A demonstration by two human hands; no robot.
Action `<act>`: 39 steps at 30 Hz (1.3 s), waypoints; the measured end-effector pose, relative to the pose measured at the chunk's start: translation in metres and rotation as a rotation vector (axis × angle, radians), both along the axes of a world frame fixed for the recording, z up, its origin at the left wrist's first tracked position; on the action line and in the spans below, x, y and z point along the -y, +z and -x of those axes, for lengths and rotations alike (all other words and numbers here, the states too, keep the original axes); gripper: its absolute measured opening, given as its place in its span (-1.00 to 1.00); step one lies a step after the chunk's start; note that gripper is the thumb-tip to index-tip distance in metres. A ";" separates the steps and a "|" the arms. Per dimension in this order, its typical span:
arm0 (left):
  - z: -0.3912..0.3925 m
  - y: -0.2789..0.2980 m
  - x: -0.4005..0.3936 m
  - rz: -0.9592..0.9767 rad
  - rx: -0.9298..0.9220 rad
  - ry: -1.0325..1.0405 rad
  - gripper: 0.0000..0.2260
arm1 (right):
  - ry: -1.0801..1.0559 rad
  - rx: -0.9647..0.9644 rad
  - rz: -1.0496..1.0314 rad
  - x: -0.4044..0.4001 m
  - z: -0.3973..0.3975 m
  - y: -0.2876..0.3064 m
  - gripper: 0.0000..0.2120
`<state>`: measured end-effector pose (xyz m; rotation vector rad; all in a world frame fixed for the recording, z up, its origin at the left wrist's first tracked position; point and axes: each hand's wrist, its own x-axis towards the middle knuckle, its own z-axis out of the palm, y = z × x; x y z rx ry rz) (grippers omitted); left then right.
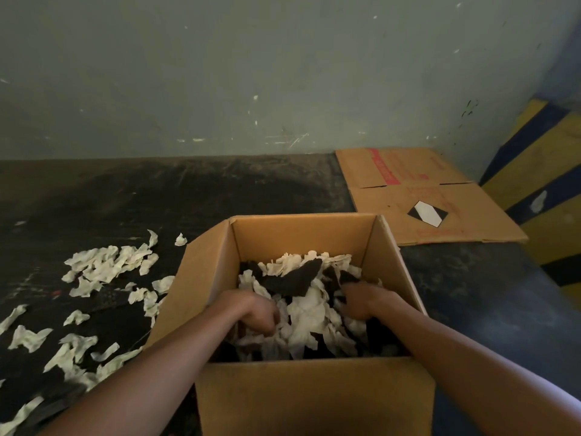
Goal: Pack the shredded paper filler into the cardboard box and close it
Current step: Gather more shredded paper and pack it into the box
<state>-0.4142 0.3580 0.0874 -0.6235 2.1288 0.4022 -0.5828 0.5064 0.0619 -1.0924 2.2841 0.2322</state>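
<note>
left hand [256, 313]: fingertips buried in shredded paper filler [306, 313], grip unreadable | right hand [364, 302]: fingers likewise sunk, curl hidden | cardboard box [314, 394]: base cut off at bottom edge, floor inside covered | flattened carton [424, 196], upper right: red print too blurred to read | loose scraps [103, 265]: trail off the left edge

The open cardboard box [301, 309] stood on the worktop [157, 196], filler [309, 313] and both hands inside. Loose scraps [103, 265] lay left; a flattened carton [424, 199] lay behind, right.
</note>
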 end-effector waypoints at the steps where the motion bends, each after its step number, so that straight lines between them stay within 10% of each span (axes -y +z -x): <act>1: 0.005 0.006 0.007 0.015 -0.007 0.027 -0.59 | -0.080 -0.018 0.110 0.005 0.005 0.004 -0.62; 7: 0.034 -0.011 0.017 0.205 -0.383 0.156 -0.36 | -0.235 0.088 0.372 0.038 0.014 -0.021 -0.49; 23: 0.066 -0.094 0.016 0.003 -0.355 0.407 -0.43 | -0.175 0.139 0.100 0.055 0.055 -0.132 -0.39; 39: 0.016 -0.064 0.003 -0.050 -0.156 0.191 -0.30 | 0.197 0.185 -0.169 -0.002 0.000 -0.004 -0.52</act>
